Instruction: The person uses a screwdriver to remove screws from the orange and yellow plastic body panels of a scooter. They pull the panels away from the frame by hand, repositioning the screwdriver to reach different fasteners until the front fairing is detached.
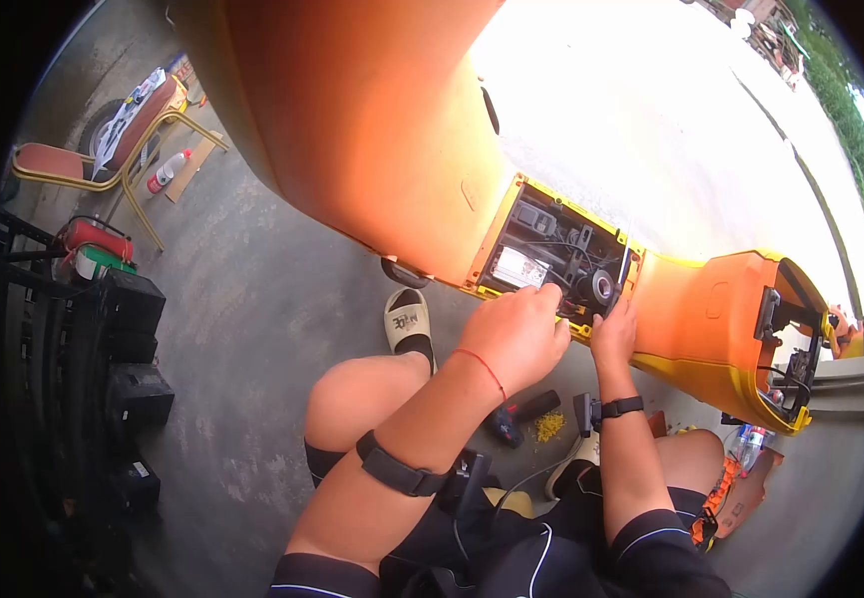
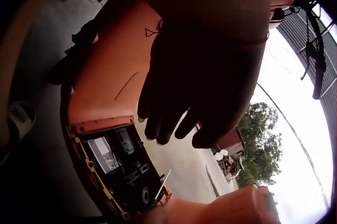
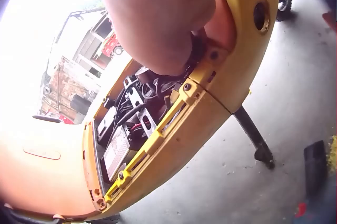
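An orange-and-yellow vehicle body (image 1: 392,149) stands before me, with an open compartment (image 3: 96,155) in it. Inside are a silver box (image 1: 519,267), black cables (image 3: 150,91) and a round black part (image 1: 599,288). My left hand (image 1: 517,334) is over the compartment's near edge in the head view; in the left wrist view its fingers hang loose and hold nothing. At the compartment's other end, my right hand (image 1: 613,334) holds what looks like a screwdriver (image 2: 164,183), its thin pale shaft pointing away from me. The right fingertips are hidden in the right wrist view.
A cordless drill (image 1: 507,427) and a yellow pile (image 1: 549,429) are on the floor below. Black boxes (image 1: 133,309) line the left side, near a chair (image 1: 143,120) and a bottle (image 1: 168,172). A kickstand (image 3: 255,137) juts down from the body.
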`<state>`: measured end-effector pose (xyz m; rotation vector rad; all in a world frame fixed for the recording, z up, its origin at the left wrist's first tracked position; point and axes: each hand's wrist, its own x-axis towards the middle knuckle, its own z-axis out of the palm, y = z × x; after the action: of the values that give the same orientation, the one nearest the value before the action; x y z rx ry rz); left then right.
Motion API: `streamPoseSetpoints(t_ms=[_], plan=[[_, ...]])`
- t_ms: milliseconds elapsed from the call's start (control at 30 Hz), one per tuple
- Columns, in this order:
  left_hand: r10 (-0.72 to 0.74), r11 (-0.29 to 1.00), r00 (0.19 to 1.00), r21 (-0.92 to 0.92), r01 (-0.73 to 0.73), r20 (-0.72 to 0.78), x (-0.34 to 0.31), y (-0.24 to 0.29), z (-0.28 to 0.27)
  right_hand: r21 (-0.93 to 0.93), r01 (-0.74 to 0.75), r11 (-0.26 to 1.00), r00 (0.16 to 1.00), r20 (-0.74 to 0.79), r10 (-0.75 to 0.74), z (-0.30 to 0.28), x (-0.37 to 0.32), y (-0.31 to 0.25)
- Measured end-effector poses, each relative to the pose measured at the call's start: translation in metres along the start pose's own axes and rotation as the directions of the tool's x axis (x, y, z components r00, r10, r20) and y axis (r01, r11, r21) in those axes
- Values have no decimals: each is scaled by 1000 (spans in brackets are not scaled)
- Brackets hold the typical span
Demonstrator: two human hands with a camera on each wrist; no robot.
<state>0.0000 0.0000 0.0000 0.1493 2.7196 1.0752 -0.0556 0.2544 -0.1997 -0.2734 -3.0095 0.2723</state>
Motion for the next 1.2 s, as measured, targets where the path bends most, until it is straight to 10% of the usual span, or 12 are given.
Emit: streamPoseSetpoints(t_ms=[233,400,467,600,733,900,1033,1100,1200], plan=[[-37,999,999,25,38,-11,-8,-17,-3,339,12,941,977,-205,62,-16,17,-6],[-179,976,978,105,190,-108,-22,-29,-40,634,-13,773,990,119,-81,-145,-20,-59],[-273,957,914,14,290,-299,-40,-44,-65,621,189,761,941,107,-321,-157,-30,-47],[-476,877,560,-320,358,-678,-67,-89,-108,666,46,744,804,417,-423,-223,-80,-55],[-504,854,630,-452,259,-591,-64,-102,-130,722,33,691,668,498,-553,-219,-101,-71],[-265,775,943,-626,85,-200,-41,-117,-130,720,157,676,707,395,-586,-176,-112,-83],[-379,690,891,-718,91,-251,-28,-127,-130,641,376,669,711,263,-652,-165,-121,-96],[-195,743,860,-644,-184,-471,-19,-142,-122,569,403,717,728,275,-628,-159,-124,-103],[-165,729,864,-649,-218,-475,-15,-154,-120,544,433,719,747,230,-624,-152,-136,-112]])
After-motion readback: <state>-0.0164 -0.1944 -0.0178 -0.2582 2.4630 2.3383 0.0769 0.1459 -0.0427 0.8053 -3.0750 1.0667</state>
